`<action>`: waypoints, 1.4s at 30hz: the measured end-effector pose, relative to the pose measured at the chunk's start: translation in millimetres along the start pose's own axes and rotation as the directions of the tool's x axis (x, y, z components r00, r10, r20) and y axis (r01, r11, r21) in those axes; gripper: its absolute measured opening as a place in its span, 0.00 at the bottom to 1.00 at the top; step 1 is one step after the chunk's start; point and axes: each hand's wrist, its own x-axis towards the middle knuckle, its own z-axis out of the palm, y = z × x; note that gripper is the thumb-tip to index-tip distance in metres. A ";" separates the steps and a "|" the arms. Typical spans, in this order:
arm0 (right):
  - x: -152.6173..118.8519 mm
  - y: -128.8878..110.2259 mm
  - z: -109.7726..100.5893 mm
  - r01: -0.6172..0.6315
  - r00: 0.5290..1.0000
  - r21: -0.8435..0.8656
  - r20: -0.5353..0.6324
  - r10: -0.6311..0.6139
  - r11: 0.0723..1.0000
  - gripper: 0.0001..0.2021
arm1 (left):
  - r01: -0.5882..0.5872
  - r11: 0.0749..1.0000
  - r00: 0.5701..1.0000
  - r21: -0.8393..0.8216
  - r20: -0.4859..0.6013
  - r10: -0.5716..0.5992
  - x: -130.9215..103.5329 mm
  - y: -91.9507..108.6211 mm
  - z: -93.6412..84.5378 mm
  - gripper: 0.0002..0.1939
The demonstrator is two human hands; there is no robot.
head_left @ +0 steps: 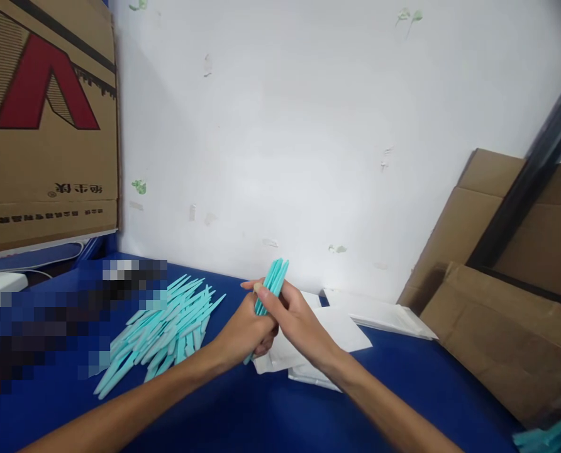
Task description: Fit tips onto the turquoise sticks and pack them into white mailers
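A bundle of slim turquoise sticks with pointed tips (pixel 275 278) stands nearly upright between my hands, near the middle of the view. My left hand (pixel 247 324) is closed around the bundle's lower part. My right hand (pixel 295 314) wraps it from the other side, thumb pressed across the sticks. Beyond my left forearm, a loose pile of similar turquoise sticks (pixel 167 330) lies on the blue table. White paper sheets or packets (pixel 339 330) lie partly behind and beneath my right hand.
On the left stands a large printed cardboard box (pixel 49 157). An open cardboard box (pixel 502 340) is at the right, with more turquoise pieces (pixel 554 434) at the lower right corner. A white wall (pixel 285 138) rises behind the blue table (pixel 394 377). Pixelation hides part of the left side.
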 end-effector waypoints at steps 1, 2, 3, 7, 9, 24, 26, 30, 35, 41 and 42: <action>1.5 -2.7 -1.5 -0.029 0.999 0.032 0.033 0.028 0.999 0.27 | 0.022 1.000 1.000 -0.018 0.022 -0.021 0.3 -0.6 -0.6 0.11; 2.3 -4.6 -3.4 -0.051 0.997 0.057 0.059 0.048 0.997 0.27 | 0.044 0.998 0.998 -0.033 0.047 -0.043 0.3 -1.6 -0.7 0.12; 2.3 -5.3 -5.3 -0.069 0.995 0.071 0.082 0.064 0.995 0.27 | 0.058 0.998 0.996 -0.034 0.070 -0.056 0.0 -2.9 -0.2 0.12; -0.3 -0.3 -10.7 -0.113 0.988 0.082 0.117 0.103 0.990 0.29 | 0.017 0.994 0.991 0.104 0.130 -0.031 -4.4 -6.0 4.0 0.08; 1.0 3.5 -13.4 -0.071 0.997 0.157 0.016 0.069 0.985 0.27 | -0.096 0.969 0.988 0.228 0.141 0.065 -7.8 -4.8 4.0 0.07; 21.8 -8.2 -82.4 0.345 0.875 0.450 -0.472 -0.109 0.824 0.19 | 0.165 0.291 0.971 0.942 -0.207 0.118 1.9 -18.1 -17.4 0.18; 19.4 -10.4 -81.4 0.336 0.875 0.434 -0.472 -0.107 0.836 0.19 | 0.151 0.344 0.974 0.927 -0.199 0.108 4.1 -22.1 -20.2 0.14; 15.0 -13.7 -77.0 0.312 0.897 0.440 -0.430 -0.108 0.842 0.19 | 0.094 0.525 0.978 0.846 -0.178 0.112 11.0 -22.3 -24.9 0.08; 9.4 -20.1 -69.9 0.300 0.903 0.380 -0.408 -0.132 0.875 0.20 | -0.014 0.731 0.963 0.682 -0.189 0.194 18.8 -10.3 -25.8 0.08; 1.6 -33.8 -62.7 0.347 0.900 0.328 -0.379 -0.215 0.878 0.20 | -0.299 0.878 0.849 0.373 -0.315 0.423 17.5 16.8 -33.2 0.12; 0.6 -35.5 -61.6 0.354 0.900 0.318 -0.373 -0.227 0.880 0.20 | -0.340 0.856 0.805 0.388 -0.350 0.478 15.9 22.1 -34.3 0.13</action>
